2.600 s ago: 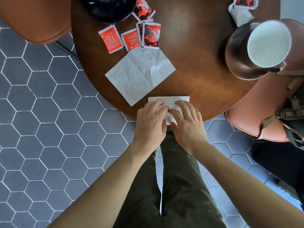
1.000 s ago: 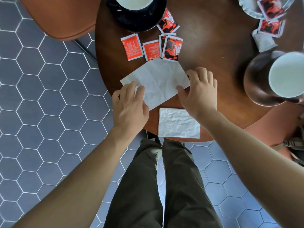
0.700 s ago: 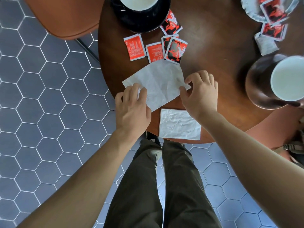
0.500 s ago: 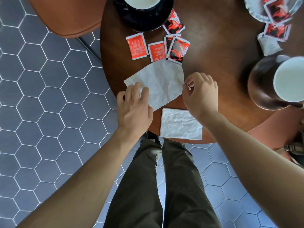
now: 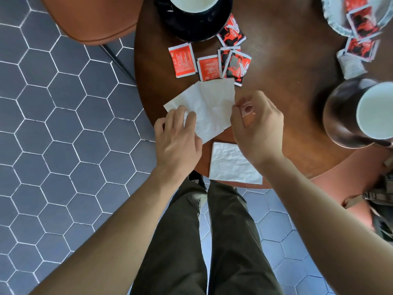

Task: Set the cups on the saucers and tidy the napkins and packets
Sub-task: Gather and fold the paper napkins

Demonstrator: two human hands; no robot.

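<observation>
Centrally in the frame, a large white paper napkin (image 5: 209, 107) lies partly unfolded on the round dark-brown wooden table (image 5: 282, 86). The left hand (image 5: 177, 139) rests on its lower left part, fingers straight and lightly spread, pressing the paper down. The right hand (image 5: 256, 126) pinches the napkin's right edge between thumb and forefinger, the other fingers curled. Just below the right hand, near the table's lower edge, sits a smaller folded white embossed napkin (image 5: 231, 163). Above the large napkin, several red-and-black packets (image 5: 212, 60) lie scattered, the nearest touching the napkin's upper edge. At the top centre a white cup (image 5: 193, 2) stands on a black saucer (image 5: 202, 26). At the right edge a second white cup (image 5: 376, 109) sits on a glossy brown saucer (image 5: 338, 116). More packets (image 5: 361, 28) show at upper right, some on a pale plate (image 5: 331, 24).
</observation>
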